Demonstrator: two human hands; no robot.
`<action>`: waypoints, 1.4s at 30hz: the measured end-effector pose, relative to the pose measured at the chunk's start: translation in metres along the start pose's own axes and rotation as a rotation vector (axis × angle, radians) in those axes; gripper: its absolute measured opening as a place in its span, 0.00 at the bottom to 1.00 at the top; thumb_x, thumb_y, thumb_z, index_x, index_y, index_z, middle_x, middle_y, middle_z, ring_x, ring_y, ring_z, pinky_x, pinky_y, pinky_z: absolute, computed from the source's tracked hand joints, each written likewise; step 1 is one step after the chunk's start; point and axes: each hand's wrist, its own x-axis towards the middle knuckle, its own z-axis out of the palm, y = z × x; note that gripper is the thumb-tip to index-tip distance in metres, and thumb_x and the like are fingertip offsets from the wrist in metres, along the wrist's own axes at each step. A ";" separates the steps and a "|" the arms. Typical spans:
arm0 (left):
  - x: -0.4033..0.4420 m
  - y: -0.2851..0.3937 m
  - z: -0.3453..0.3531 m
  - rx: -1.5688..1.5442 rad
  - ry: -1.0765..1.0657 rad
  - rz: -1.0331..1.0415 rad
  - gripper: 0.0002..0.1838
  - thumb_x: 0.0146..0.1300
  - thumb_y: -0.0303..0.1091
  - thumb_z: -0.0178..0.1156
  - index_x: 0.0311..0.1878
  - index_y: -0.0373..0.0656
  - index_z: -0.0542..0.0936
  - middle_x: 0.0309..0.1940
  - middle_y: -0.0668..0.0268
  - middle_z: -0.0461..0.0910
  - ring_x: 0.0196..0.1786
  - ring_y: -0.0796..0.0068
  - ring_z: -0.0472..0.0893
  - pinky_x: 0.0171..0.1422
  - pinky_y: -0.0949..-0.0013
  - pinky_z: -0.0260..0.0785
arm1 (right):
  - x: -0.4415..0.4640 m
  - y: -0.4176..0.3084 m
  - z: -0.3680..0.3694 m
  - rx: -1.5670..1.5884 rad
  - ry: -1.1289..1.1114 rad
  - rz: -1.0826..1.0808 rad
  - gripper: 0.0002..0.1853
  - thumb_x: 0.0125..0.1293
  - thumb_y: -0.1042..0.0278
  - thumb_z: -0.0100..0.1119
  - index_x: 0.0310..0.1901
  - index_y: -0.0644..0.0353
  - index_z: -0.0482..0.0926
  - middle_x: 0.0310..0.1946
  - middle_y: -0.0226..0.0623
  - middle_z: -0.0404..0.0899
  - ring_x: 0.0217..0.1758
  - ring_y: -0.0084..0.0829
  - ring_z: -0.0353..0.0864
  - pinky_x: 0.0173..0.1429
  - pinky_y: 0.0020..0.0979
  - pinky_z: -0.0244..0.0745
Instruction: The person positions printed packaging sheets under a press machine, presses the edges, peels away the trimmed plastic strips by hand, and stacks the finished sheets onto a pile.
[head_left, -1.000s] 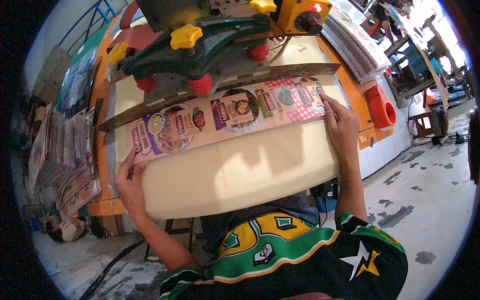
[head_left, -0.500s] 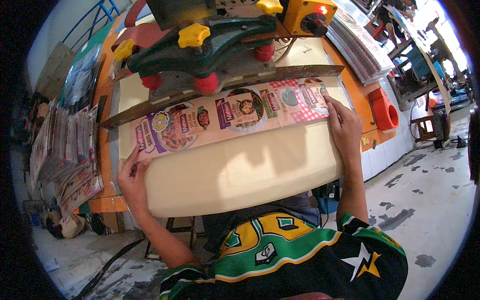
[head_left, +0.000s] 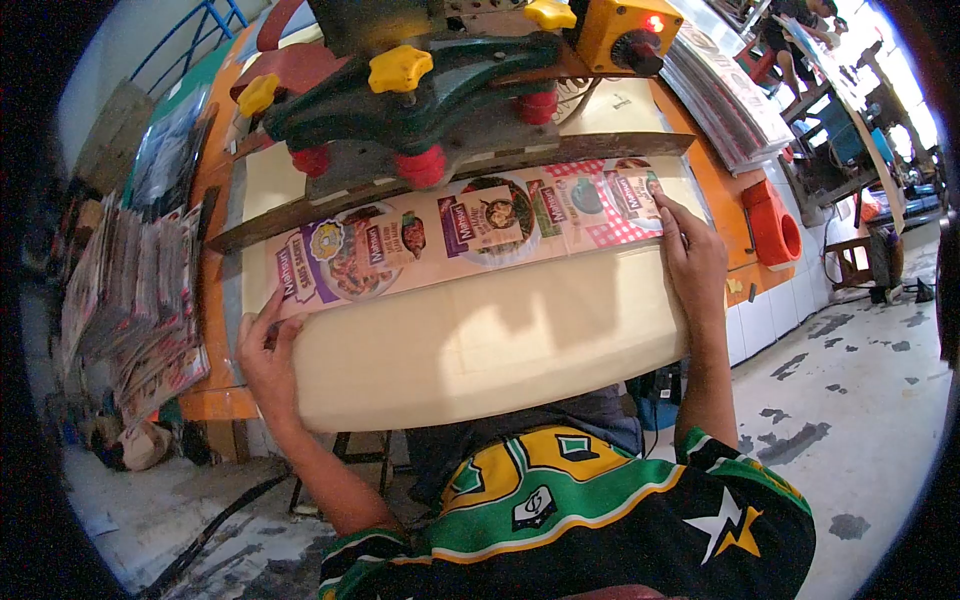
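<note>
In a workshop with a worn, patchy floor, an orange-topped bench carries a dark green press with yellow knobs and red fittings, a red light glowing on its yellow control box. A printed sheet showing plates of food lies flat on a cream-coloured surface, on the worker's side of a long, dark bar. The left hand touches the sheet's left end, thumb apart from forefinger; the right hand touches its right end. Whether either pinches the sheet or merely rests there cannot be told. Stacked prints stand at left.
</note>
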 end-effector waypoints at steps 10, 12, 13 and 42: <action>-0.001 0.013 -0.003 0.052 0.000 -0.032 0.27 0.63 0.34 0.74 0.66 0.48 0.85 0.32 0.66 0.68 0.34 0.73 0.70 0.43 0.67 0.68 | 0.000 -0.007 -0.002 0.060 -0.033 0.041 0.17 0.80 0.59 0.55 0.63 0.48 0.86 0.51 0.49 0.89 0.51 0.45 0.90 0.57 0.40 0.80; -0.001 0.013 -0.003 0.086 -0.016 -0.034 0.27 0.62 0.33 0.75 0.66 0.47 0.85 0.32 0.66 0.68 0.34 0.73 0.71 0.42 0.68 0.68 | 0.001 -0.005 -0.002 0.035 -0.044 0.040 0.17 0.80 0.60 0.55 0.63 0.49 0.86 0.52 0.48 0.89 0.51 0.44 0.90 0.57 0.39 0.80; -0.001 0.013 -0.004 0.087 -0.014 -0.035 0.27 0.62 0.33 0.75 0.66 0.47 0.85 0.32 0.66 0.68 0.34 0.73 0.71 0.42 0.68 0.68 | 0.002 -0.005 -0.002 0.010 -0.047 0.036 0.17 0.80 0.60 0.55 0.63 0.50 0.86 0.52 0.48 0.89 0.51 0.44 0.90 0.57 0.39 0.80; 0.000 0.004 -0.001 0.042 0.000 0.002 0.30 0.64 0.48 0.74 0.68 0.49 0.84 0.31 0.67 0.67 0.33 0.73 0.69 0.41 0.68 0.67 | 0.001 0.001 -0.001 -0.027 -0.002 -0.039 0.17 0.80 0.58 0.55 0.63 0.44 0.86 0.46 0.46 0.90 0.43 0.44 0.91 0.49 0.40 0.81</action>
